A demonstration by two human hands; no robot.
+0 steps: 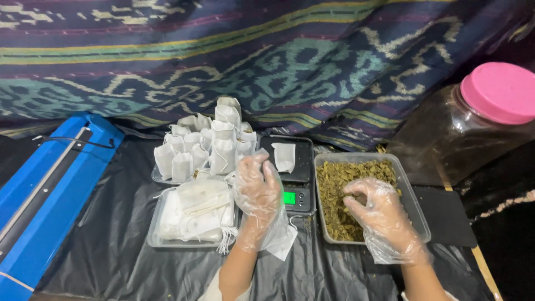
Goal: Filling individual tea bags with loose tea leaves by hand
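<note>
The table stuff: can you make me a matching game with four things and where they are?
Things:
1. jar with the pink lid
2. blue sealing machine
3. scale
4. tray of dried leaves

Places:
a. under one small white bag
b. far left
c. far right, at the back
d. under the right hand

Pairs: 1-c, 2-b, 3-a, 4-d

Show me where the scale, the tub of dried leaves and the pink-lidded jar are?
scale (304,153), head view, on its dark weighing platform.
tub of dried leaves (415,203), head view, on the clear right rim.
pink-lidded jar (499,92), head view, on the middle of the pink lid.
</note>
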